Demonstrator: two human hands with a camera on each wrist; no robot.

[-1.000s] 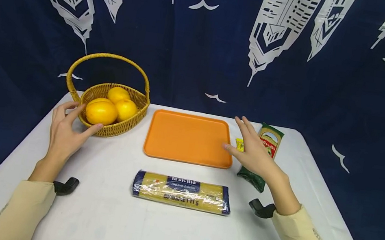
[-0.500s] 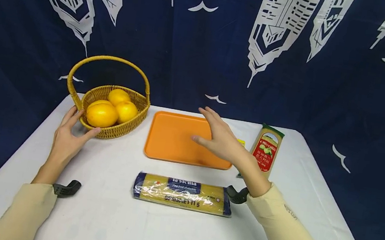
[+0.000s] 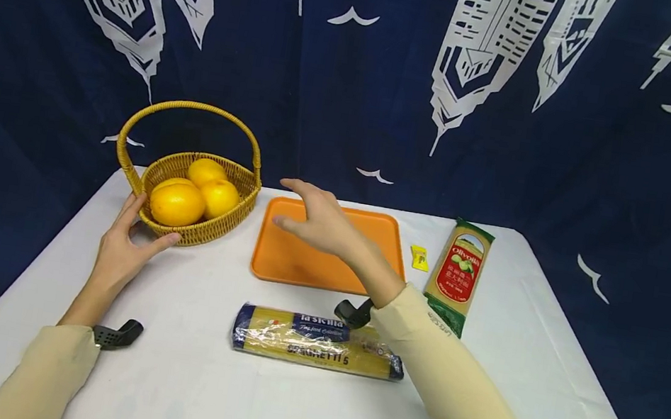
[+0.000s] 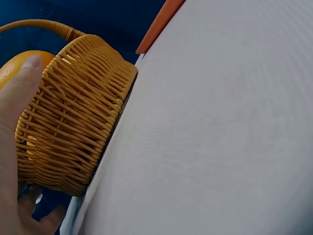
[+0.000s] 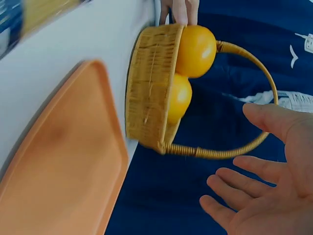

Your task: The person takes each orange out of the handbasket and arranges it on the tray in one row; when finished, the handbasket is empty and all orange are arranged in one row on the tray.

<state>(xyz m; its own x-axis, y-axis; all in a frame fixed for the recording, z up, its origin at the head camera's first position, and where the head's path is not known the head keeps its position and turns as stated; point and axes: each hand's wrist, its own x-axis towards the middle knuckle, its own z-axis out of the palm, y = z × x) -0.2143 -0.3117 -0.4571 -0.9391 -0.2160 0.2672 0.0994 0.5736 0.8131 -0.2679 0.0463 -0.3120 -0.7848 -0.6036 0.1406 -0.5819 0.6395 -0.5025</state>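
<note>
A wicker basket (image 3: 204,225) with a tall arched handle stands at the table's back left. Several yellow-orange fruits (image 3: 177,204) lie in it. My left hand (image 3: 121,257) is at its left front side. The fingers reach along the outer left wall, and the thumb lies by the front rim; in the left wrist view the thumb (image 4: 24,85) shows close to a fruit. My right hand (image 3: 317,220) hovers over the orange tray (image 3: 357,283) with fingers spread and nothing held. In the right wrist view its palm (image 5: 274,196) faces the basket handle (image 5: 261,73).
A clear-wrapped spaghetti pack (image 3: 290,346) lies in front of the tray, partly behind my right forearm. Right of the tray lie a small yellow packet (image 3: 419,258) and a green-ended pasta pack (image 3: 458,273). A dark blue curtain (image 3: 351,97) hangs behind the table.
My right hand has moved left from beside the pasta pack, across the tray, toward the basket. My left hand has shifted slightly closer around the basket's side. The basket stays in place.
</note>
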